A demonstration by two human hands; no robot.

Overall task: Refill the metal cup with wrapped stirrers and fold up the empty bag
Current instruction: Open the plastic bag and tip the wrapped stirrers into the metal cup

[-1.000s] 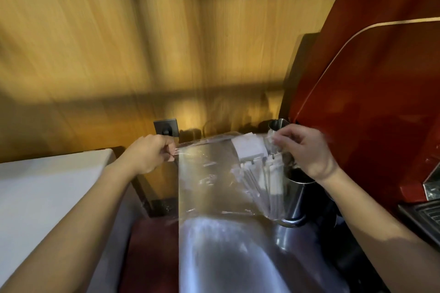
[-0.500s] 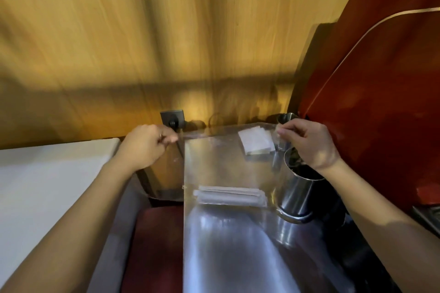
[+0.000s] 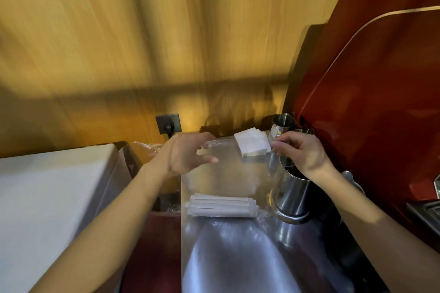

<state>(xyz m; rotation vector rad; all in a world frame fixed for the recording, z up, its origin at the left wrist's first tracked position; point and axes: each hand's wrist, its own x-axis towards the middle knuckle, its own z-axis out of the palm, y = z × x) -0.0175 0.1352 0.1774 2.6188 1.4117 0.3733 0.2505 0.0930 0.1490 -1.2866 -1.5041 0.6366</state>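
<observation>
A clear plastic bag (image 3: 228, 173) is spread over the steel counter (image 3: 238, 257). A bundle of white wrapped stirrers (image 3: 222, 208) lies crosswise at its lower end. My right hand (image 3: 302, 152) pinches the bag's top right corner, right above the metal cup (image 3: 294, 197). The cup stands at the counter's right side, and its inside looks dark. My left hand (image 3: 185, 154) hovers at the bag's top left corner with fingers and thumb spread, gripping nothing.
A stack of white napkins (image 3: 252, 144) and a small steel pitcher (image 3: 282, 123) sit at the back. A red machine (image 3: 381, 102) walls in the right. A white unit (image 3: 47, 197) stands left, with crinkled plastic (image 3: 140, 150) and a wall socket (image 3: 168, 123) behind.
The stirrers slid from the cup side to lie flat across the bag's bottom. My left hand let go of the top left corner and spread its fingers. My right hand kept its pinch.
</observation>
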